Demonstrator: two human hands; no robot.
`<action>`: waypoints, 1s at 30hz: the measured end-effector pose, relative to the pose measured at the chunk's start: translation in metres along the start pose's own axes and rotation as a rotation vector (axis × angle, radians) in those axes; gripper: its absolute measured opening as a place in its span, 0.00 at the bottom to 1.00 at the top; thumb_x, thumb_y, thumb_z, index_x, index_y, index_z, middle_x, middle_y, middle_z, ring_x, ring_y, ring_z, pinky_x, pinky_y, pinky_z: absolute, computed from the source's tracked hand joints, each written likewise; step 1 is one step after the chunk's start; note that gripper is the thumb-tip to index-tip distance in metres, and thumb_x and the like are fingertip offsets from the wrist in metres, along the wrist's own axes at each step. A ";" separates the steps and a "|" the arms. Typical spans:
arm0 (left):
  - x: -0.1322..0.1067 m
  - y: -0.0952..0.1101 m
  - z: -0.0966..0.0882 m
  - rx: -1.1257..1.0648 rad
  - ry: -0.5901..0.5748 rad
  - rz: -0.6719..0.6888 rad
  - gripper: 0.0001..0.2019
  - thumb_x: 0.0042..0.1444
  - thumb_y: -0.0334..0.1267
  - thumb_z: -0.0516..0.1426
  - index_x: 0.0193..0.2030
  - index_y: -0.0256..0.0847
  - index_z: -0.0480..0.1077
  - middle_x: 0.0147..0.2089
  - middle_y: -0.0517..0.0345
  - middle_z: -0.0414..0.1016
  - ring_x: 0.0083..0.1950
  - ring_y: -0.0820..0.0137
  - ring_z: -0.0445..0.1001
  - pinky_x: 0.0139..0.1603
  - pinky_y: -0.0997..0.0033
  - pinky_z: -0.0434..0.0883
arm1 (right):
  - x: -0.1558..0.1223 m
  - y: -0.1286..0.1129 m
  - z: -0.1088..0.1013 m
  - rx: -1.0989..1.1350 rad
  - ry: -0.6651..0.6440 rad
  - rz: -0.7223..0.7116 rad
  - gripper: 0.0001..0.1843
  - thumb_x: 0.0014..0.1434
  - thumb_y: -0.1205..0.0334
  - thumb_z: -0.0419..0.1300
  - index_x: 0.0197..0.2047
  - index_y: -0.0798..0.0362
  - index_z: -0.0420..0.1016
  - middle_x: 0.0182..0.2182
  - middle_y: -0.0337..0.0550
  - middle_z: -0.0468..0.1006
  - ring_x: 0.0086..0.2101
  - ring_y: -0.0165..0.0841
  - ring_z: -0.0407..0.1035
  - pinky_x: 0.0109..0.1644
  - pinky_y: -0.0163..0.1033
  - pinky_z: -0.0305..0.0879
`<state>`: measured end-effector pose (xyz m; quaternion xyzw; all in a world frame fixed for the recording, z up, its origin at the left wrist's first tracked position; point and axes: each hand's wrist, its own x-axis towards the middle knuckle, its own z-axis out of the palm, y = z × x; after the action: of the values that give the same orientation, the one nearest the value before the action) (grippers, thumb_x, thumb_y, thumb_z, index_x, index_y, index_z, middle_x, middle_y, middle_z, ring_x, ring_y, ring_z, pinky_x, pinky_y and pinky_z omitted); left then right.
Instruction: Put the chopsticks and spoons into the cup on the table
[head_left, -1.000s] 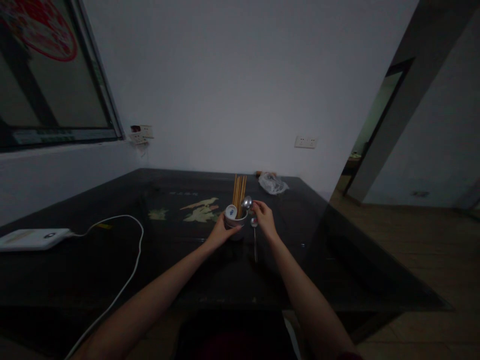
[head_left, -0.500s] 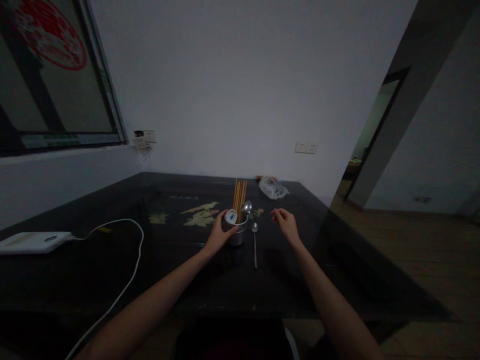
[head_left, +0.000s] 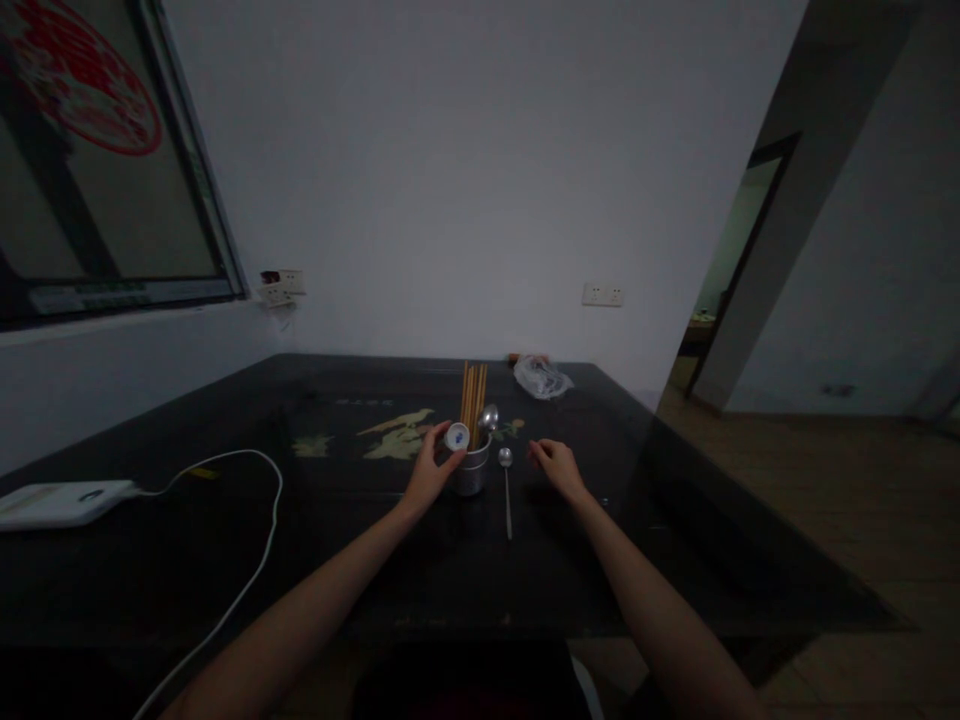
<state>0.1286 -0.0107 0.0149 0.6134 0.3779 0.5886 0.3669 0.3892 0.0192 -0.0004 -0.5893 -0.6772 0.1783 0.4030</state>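
A small metal cup point(head_left: 472, 476) stands on the dark table point(head_left: 375, 560). It holds several wooden chopsticks point(head_left: 472, 395), a metal spoon point(head_left: 488, 417) and a white ceramic spoon point(head_left: 457, 436). My left hand point(head_left: 429, 475) is wrapped round the cup's left side. A second metal spoon point(head_left: 507, 487) lies flat on the table just right of the cup. My right hand point(head_left: 553, 465) hovers low to the right of that spoon, fingers loosely curled and holding nothing.
A white device point(head_left: 56, 501) with a white cable point(head_left: 255, 540) lies at the table's left. A crumpled clear plastic bag point(head_left: 541, 377) sits at the far edge. Wall sockets point(head_left: 601, 294) are behind; a doorway point(head_left: 739, 270) opens at right.
My right hand let go of the metal spoon in the cup and drew back to the right, then sank towards the table. My left hand stayed on the cup.
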 end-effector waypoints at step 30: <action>-0.027 0.036 0.096 1.322 -0.569 0.059 0.14 0.58 0.33 0.48 0.50 0.38 0.65 0.54 0.39 0.65 0.44 0.58 0.75 0.39 0.61 0.72 | -0.004 0.000 0.003 -0.112 -0.105 0.060 0.13 0.58 0.61 0.55 0.27 0.55 0.78 0.20 0.42 0.76 0.23 0.30 0.68 0.28 0.31 0.55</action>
<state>0.2250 -0.0519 0.0315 0.8466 0.5282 0.0637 -0.0128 0.3865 0.0165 -0.0035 -0.6209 -0.6882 0.1826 0.3278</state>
